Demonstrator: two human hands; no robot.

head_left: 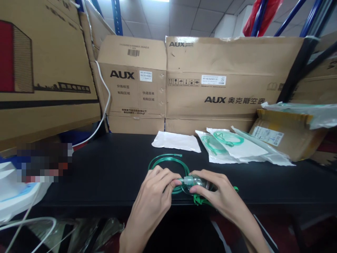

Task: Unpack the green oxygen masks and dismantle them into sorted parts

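Observation:
Near the front edge of the black table, my left hand [158,189] pinches the end of a green oxygen tube [168,159] close to a pale connector [188,180]. Loops of the tube lie coiled behind and beneath the fingers. My right hand [218,186] is wrapped round a clear oxygen mask [200,181], its connector pointing left at the tube end. Whether tube and connector are fully joined I cannot tell. A green strap [201,200] hangs below the mask. Part of the mask is hidden by the right hand.
On the black table [118,165] lie a white sheet or pouch [176,141] and several packets with green tubing [234,144]. An open carton [281,133] stands at right. Large cardboard panels [210,80] close off the back. A white device [21,189] is at left, with a white cable [107,95].

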